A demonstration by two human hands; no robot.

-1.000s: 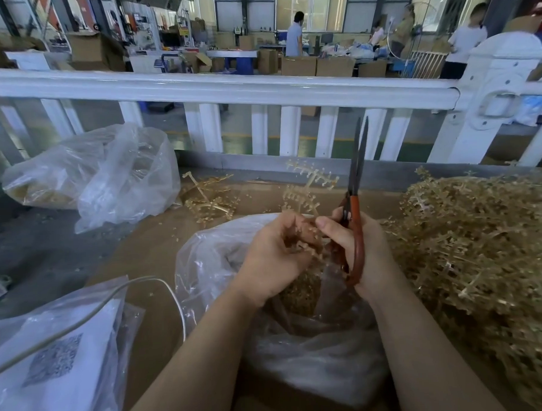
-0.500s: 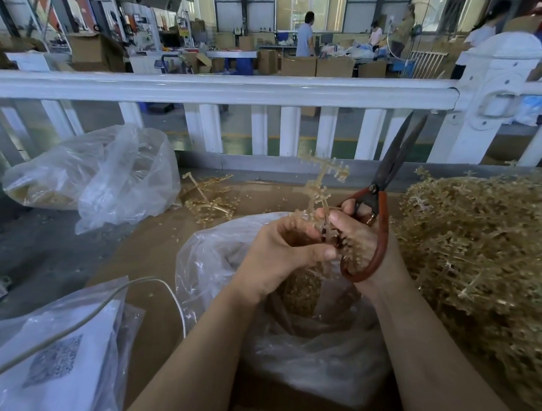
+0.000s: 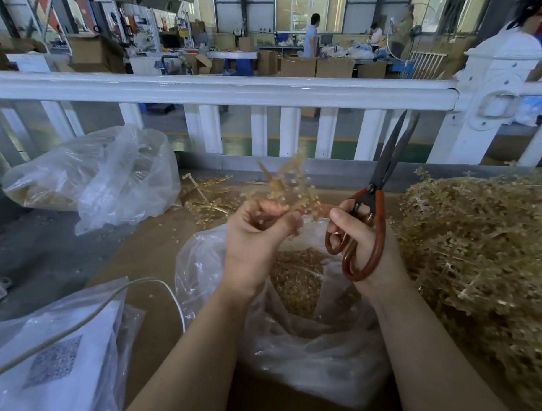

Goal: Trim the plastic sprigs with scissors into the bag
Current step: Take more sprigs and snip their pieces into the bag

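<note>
- Left hand [image 3: 258,233] raised over the open clear bag [image 3: 318,354], fingers curled and pinching the stem of a gold plastic sprig [image 3: 289,189]; the sprig is blurred, its branches fanning up and toward the railing.
- Right hand [image 3: 361,242] just beside the left, fingers through the loops of red-handled scissors [image 3: 374,208]; blades point up and away, parted only slightly at the tips, clear of the sprig.
- A narrow gap between the two hands, directly above the bag's mouth.
- The bag sits on a brown cardboard surface [image 3: 145,249]; a mound of gold trimmings [image 3: 297,278] lies inside, plastic rim slumped wide around it.
- Person's right: a tall heap of untrimmed sprigs [image 3: 480,247] crowding close to the right forearm, reaching the frame edge.
- Beyond the hands: a few loose sprigs [image 3: 208,195] on the cardboard, near the far edge.
- Far left: a second clear bag [image 3: 109,177], well apart; open cardboard lies between it and the working bag.
- Near left: a plastic-wrapped white sheet with a printed code [image 3: 54,360], a pale cable [image 3: 92,313] arching over it.
- White railing [image 3: 229,90] closes off the far side.
</note>
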